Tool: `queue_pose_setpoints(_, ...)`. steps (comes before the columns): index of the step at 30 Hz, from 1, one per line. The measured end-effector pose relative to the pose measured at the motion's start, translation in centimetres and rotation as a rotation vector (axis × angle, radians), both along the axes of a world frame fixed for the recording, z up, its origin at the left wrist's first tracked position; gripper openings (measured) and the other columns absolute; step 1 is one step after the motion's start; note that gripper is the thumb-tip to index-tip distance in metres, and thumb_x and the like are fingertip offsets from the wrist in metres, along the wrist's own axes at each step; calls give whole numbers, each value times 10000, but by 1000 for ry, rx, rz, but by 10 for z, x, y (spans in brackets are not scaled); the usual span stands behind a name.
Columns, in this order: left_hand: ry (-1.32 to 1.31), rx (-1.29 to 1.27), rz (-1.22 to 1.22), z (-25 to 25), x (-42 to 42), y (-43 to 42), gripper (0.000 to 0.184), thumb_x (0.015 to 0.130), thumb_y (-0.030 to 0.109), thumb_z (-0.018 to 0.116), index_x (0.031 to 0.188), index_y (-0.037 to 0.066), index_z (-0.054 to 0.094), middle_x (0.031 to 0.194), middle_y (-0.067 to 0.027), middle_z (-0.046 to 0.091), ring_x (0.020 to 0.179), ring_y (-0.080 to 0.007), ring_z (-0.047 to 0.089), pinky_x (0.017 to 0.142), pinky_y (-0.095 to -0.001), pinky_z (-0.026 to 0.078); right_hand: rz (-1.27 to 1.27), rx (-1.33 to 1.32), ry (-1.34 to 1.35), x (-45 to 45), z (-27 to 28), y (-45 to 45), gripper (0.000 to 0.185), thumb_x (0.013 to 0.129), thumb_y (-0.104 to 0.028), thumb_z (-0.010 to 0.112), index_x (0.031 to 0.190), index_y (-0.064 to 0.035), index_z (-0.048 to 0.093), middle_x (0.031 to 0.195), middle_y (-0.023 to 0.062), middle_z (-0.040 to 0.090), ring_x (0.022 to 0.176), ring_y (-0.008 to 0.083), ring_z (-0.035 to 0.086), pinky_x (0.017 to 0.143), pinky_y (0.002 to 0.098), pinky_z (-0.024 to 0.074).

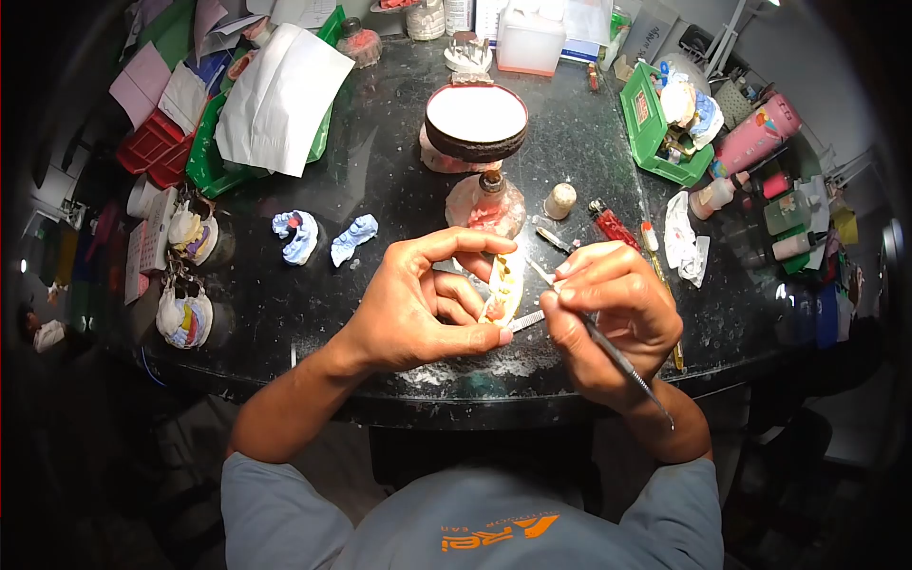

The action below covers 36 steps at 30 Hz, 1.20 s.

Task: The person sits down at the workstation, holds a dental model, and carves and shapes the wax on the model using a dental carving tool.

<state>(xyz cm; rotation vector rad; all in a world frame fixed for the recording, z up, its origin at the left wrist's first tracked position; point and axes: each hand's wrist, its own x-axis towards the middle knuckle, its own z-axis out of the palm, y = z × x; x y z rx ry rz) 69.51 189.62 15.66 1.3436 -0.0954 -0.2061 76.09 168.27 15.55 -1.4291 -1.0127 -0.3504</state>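
Note:
In the head view my left hand is closed around the edges of a cream and yellowish dental cast, its thumb at the lower end and its index finger at the upper end. My right hand grips a thin metal dental carver like a pen. One tip of the carver points toward the cast, close to its right side; I cannot tell whether it touches. The hooked other end sticks out below my right hand. Between the hands, a ridged metal strip lies by the cast, partly hidden.
A glass burner stands behind the cast, near a dark-rimmed round white disc. Blue impression pieces and toothed models sit left. A red lighter and a green box are right. White dust covers the table's front edge.

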Motion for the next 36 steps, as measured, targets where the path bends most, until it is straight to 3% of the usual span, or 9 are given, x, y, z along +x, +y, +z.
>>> queue_pose_setpoints(5, 1, 22, 13, 3, -1, -2, 690, 722, -132, 822, 1351, -48, 550, 1126, -111, 544, 837, -108, 706, 725, -179, 591, 0, 51, 248, 2, 3, 2, 179, 826, 132, 754, 938, 36, 653, 890, 113, 641, 883, 173, 656, 798, 299, 548)
queue_pose_setpoints(6, 2, 22, 14, 3, -2, -2, 686, 722, -129, 823, 1348, -47, 554, 1123, -108, 539, 837, -108, 705, 723, -176, 590, 23, 41, 309, 2, 5, 1, 164, 857, 109, 741, 992, 47, 672, 950, 116, 667, 943, 174, 675, 862, 299, 556)
queue_pose_setpoints(9, -3, 22, 16, 4, -2, -2, 672, 724, -121, 823, 1341, -46, 566, 1119, -102, 524, 836, -107, 704, 716, -169, 587, 63, 72, 593, 2, 6, 0, 199, 880, 82, 731, 1073, 57, 687, 1024, 138, 702, 993, 183, 692, 894, 299, 556)
queue_pose_setpoints(10, -9, 21, 14, 3, -2, -1, 666, 726, -118, 823, 1338, -47, 570, 1120, -101, 520, 835, -107, 704, 714, -167, 586, 102, 58, 581, 6, 3, -1, 245, 900, 50, 726, 1142, 63, 688, 1081, 159, 720, 1022, 184, 698, 911, 298, 553)
queue_pose_setpoints(16, -26, 9, -1, 2, -3, -1, 649, 742, -105, 824, 1338, -52, 573, 1105, -98, 526, 839, -108, 708, 716, -166, 586, 142, 73, 776, 8, 2, 7, 293, 953, -11, 694, 1236, 61, 667, 1146, 195, 735, 1022, 192, 719, 855, 284, 606)
queue_pose_setpoints(25, -28, -10, -10, 1, -3, -1, 650, 746, -105, 830, 1339, -58, 568, 1102, -94, 536, 843, -104, 707, 734, -166, 588, 122, 62, 709, 9, -2, 15, 328, 958, -20, 699, 1276, 47, 656, 1180, 193, 730, 1040, 181, 714, 853, 277, 605)
queue_pose_setpoints(31, -31, -8, -15, 0, -3, -2, 648, 747, -104, 828, 1339, -62, 567, 1105, -95, 536, 853, -107, 710, 736, -164, 587, 103, 89, 733, 6, 5, 15, 272, 954, -8, 704, 1221, 42, 682, 1135, 172, 744, 1019, 182, 719, 815, 262, 599)
queue_pose_setpoints(36, -59, 32, -5, 2, -3, 0, 649, 747, -104, 827, 1341, -62, 567, 1114, -108, 529, 862, -114, 714, 734, -162, 587, -113, 59, 402, 9, 5, 14, 175, 970, -8, 686, 1132, 57, 685, 1046, 132, 714, 967, 171, 722, 769, 253, 591)
